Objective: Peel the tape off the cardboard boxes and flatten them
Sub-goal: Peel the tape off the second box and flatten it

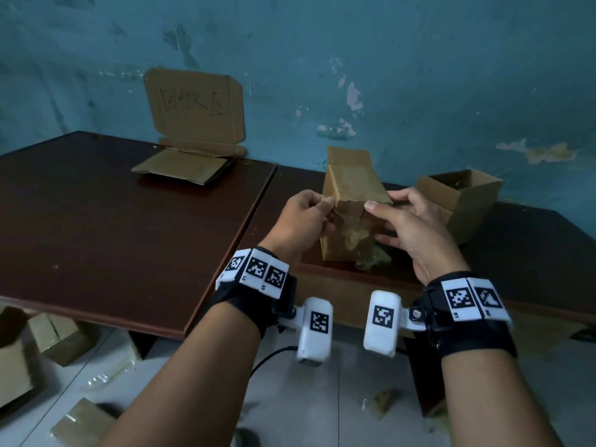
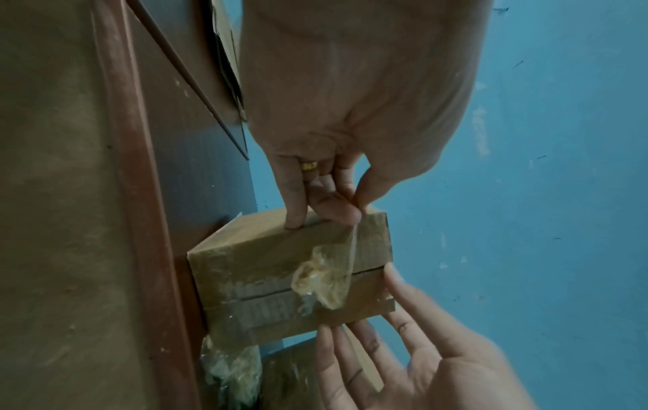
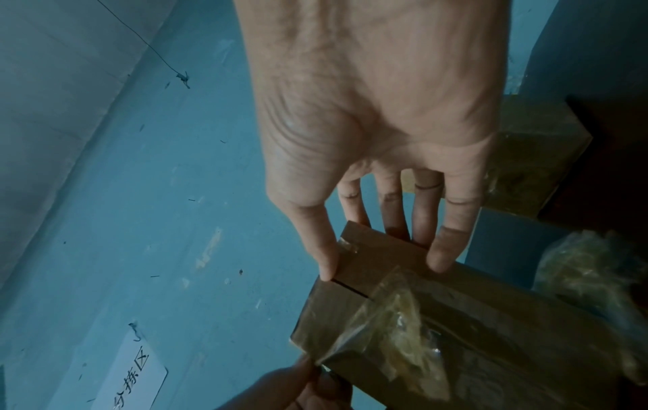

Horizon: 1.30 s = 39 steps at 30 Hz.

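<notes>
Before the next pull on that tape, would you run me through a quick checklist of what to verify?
1. Left hand pinches the tape: ok.
2. Right hand steadies the cardboard box, fingers straight against its side: ok.
3. Box stands on the table: ok.
4. Tape fully off the closed flaps: not ok, a crumpled wad still clings across the seam.
5. Far end flaps free: cannot tell fully; one flap stands up.
6. Box flattened: not ok.

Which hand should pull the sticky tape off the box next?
Left, probably. The left hand already pinches the clear tape, while the right hand steadies the box with straight fingers.
</notes>
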### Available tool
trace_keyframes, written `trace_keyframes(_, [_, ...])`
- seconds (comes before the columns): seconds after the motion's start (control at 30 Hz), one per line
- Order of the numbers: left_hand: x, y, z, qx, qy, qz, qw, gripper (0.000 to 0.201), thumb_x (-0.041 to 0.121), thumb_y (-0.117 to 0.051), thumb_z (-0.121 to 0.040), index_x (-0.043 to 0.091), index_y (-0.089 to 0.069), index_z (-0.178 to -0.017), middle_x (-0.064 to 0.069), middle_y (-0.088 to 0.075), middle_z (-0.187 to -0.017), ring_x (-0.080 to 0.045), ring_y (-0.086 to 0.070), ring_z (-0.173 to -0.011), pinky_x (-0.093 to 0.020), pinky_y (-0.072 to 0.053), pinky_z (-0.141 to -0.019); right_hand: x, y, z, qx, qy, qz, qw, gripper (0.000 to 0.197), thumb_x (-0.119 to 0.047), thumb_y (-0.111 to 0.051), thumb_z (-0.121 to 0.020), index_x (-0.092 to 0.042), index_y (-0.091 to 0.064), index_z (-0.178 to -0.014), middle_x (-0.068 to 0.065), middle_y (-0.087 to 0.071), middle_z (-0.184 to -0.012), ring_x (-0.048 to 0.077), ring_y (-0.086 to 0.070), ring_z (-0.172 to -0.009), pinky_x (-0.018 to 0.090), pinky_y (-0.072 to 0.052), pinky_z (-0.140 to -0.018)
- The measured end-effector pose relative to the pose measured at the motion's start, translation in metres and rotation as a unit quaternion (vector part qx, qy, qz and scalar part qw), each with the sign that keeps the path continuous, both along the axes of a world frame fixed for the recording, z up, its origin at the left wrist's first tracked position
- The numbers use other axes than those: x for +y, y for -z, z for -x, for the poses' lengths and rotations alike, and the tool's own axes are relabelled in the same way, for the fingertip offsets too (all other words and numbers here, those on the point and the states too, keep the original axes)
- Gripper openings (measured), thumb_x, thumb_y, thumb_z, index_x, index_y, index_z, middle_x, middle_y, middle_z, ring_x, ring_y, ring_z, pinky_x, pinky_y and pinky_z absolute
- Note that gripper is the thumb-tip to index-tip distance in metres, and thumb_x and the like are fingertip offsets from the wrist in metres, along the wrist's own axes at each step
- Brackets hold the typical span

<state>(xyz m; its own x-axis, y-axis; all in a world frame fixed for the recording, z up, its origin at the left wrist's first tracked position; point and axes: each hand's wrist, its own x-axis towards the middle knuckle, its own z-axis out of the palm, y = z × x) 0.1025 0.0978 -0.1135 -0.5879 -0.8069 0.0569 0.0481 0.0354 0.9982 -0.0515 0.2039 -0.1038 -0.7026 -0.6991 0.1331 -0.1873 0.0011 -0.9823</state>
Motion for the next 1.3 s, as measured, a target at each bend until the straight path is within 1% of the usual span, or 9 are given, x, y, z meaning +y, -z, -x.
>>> trace_keyframes(0.17, [0.003, 0.004, 0.002, -0.002, -0.025, -0.023, 0.999, 0.025, 0.018, -0.051, -0.107, 0.010, -0.061, -0.086, -0.005, -0.063, -0.074, -0.013, -0.059, -0.064, -0.042, -0.056, -0.088, -0.002, 0.001, -0.002, 0.011, 0.008, -0.002, 1.000, 0.034, -0.030, -0.086, -0.087, -0.024, -0.065, -0.113, 0.000, -0.078, -0.108, 0.017, -0.076, -0.102, 0.044, -0.065, -0.086])
trace_keyframes(0.43, [0.008, 0.005, 0.004, 0.061, -0.019, -0.074, 0.995, 0.031, 0.002, -0.062, -0.095, 0.015, -0.054, -0.068, -0.001, -0.066, -0.068, -0.015, -0.068, -0.075, -0.028, -0.057, -0.082, -0.004, 0.005, -0.010, 0.057, 0.052, -0.007, 0.997, 0.041, -0.042, -0.083, -0.089, -0.026, -0.063, -0.121, -0.006, -0.077, -0.101, 0.008, -0.076, -0.091, 0.039, -0.066, -0.081])
trace_keyframes(0.6, [0.007, 0.014, 0.008, 0.050, -0.059, 0.029, 0.997, 0.024, -0.003, -0.081, -0.082, 0.016, -0.066, -0.079, 0.003, -0.064, -0.074, -0.016, -0.065, -0.079, -0.036, -0.058, -0.083, 0.000, 0.001, -0.012, 0.034, 0.033, 0.004, 0.999, 0.046, -0.036, -0.084, -0.089, -0.024, -0.065, -0.129, -0.007, -0.078, -0.103, 0.006, -0.076, -0.093, 0.033, -0.066, -0.082])
trace_keyframes(0.77, [0.009, 0.025, 0.014, 0.028, -0.101, 0.177, 0.979, 0.027, -0.002, -0.078, -0.085, 0.025, -0.074, -0.091, 0.008, -0.070, -0.082, -0.004, -0.065, -0.073, -0.028, -0.060, -0.078, 0.001, 0.003, -0.006, 0.046, 0.020, -0.009, 0.999, 0.061, -0.015, -0.086, -0.086, -0.024, -0.057, -0.140, -0.003, -0.080, -0.103, 0.011, -0.077, -0.097, 0.039, -0.064, -0.092])
trace_keyframes(0.87, [0.013, 0.029, 0.018, -0.009, -0.136, 0.257, 0.957, 0.028, 0.003, -0.078, -0.085, 0.029, -0.074, -0.095, 0.007, -0.069, -0.092, -0.005, -0.067, -0.071, -0.024, -0.057, -0.073, 0.000, 0.006, -0.006, 0.101, 0.045, -0.018, 0.994, 0.060, -0.015, -0.088, -0.085, -0.030, -0.049, -0.128, -0.005, -0.077, -0.100, 0.009, -0.076, -0.091, 0.042, -0.064, -0.089])
trace_keyframes(0.93, [0.016, 0.029, 0.021, -0.026, -0.157, 0.282, 0.946, 0.025, 0.009, -0.080, -0.087, 0.032, -0.074, -0.095, 0.008, -0.066, -0.097, -0.008, -0.067, -0.078, -0.031, -0.059, -0.074, 0.001, 0.006, -0.008, 0.157, 0.053, -0.009, 0.986, 0.050, -0.015, -0.086, -0.087, -0.027, -0.050, -0.118, -0.008, -0.073, -0.098, -0.004, -0.072, -0.080, 0.031, -0.064, -0.081])
trace_keyframes(1.03, [0.015, 0.025, 0.022, -0.042, -0.170, 0.278, 0.944, 0.010, 0.019, -0.080, -0.092, 0.029, -0.078, -0.092, 0.007, -0.062, -0.100, -0.004, -0.063, -0.088, -0.015, -0.050, -0.076, 0.007, 0.001, -0.007, 0.236, 0.061, -0.009, 0.970, 0.035, -0.017, -0.085, -0.088, -0.022, -0.057, -0.109, -0.012, -0.065, -0.102, -0.011, -0.065, -0.083, 0.008, -0.049, -0.069])
trace_keyframes(1.17, [0.012, 0.022, 0.021, -0.056, -0.156, 0.267, 0.949, 0.006, 0.026, -0.076, -0.099, 0.021, -0.077, -0.095, 0.004, -0.061, -0.103, 0.003, -0.057, -0.088, 0.001, -0.039, -0.073, 0.016, -0.005, -0.002, 0.228, 0.008, -0.015, 0.974, 0.029, -0.011, -0.082, -0.088, -0.029, -0.064, -0.102, -0.009, -0.068, -0.107, 0.014, -0.074, -0.087, 0.033, -0.063, -0.081])
trace_keyframes(1.3, [0.011, 0.022, 0.022, -0.069, -0.148, 0.267, 0.950, 0.012, 0.029, -0.074, -0.100, 0.019, -0.077, -0.095, 0.006, -0.056, -0.099, 0.005, -0.053, -0.084, 0.002, -0.036, -0.070, 0.017, -0.004, -0.005, 0.292, 0.011, -0.026, 0.956, 0.016, -0.029, -0.082, -0.092, -0.030, -0.071, -0.103, -0.004, -0.066, -0.114, 0.005, -0.069, -0.087, 0.009, -0.050, -0.070])
